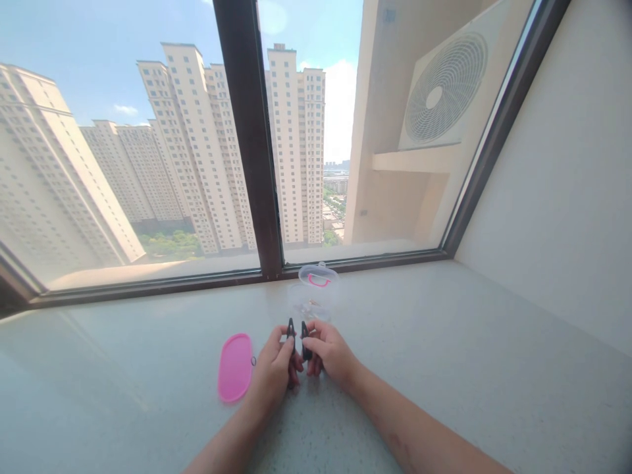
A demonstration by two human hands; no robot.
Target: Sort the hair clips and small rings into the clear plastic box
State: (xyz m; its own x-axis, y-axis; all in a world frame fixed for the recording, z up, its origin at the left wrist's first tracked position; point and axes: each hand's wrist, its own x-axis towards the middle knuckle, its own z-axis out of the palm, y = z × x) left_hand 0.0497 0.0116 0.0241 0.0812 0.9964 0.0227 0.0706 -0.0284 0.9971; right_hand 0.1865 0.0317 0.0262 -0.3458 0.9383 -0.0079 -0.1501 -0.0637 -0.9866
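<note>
My left hand (273,366) pinches a slim black clip (291,327), held upright between thumb and fingers. A second black clip (305,336) is pinched the same way in my right hand (330,350). The two clips stand side by side with a narrow gap between them. Just beyond my hands is a clear plastic container (316,296) with a pink handle; small items inside it are too faint to name. Left of my left hand lies a flat pink lid-like piece (235,368), with a small dark ring (253,361) at its right edge.
Everything lies on a pale speckled sill (444,368). Behind it rises a window with a dark frame (249,131), and a white wall (557,197) bounds the right side. Outside are tall buildings and an air-conditioner unit (444,92).
</note>
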